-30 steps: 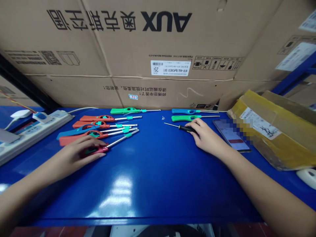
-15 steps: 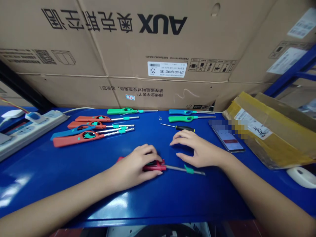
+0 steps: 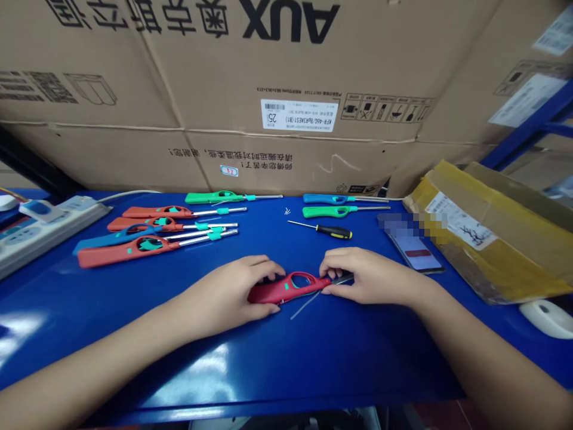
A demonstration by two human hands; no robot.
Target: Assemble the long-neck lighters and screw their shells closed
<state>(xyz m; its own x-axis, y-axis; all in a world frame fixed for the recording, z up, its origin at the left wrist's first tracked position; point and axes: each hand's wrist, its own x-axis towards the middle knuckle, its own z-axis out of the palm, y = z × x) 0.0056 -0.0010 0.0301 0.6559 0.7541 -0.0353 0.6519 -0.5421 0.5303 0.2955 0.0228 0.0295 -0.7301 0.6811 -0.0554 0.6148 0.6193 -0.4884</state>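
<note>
The left hand (image 3: pixel 233 292) grips the handle of a red lighter (image 3: pixel 271 292) over the middle of the blue bench (image 3: pixel 277 370), and the fingers of the right hand (image 3: pixel 376 276) pinch its tube; a thin clear strip (image 3: pixel 305 305) slants beneath. Farther off, a black-and-yellow screwdriver (image 3: pixel 335 232) points left, near small white bits (image 3: pixel 287 211). Three orange lighters (image 3: pixel 102 257), a blue one and a green one lie far left; another blue-and-green pair lies toward the right, near a phone (image 3: pixel 418 254) beside a yellow-taped carton (image 3: pixel 483 275). A power strip (image 3: pixel 56 230) sits left.
</note>
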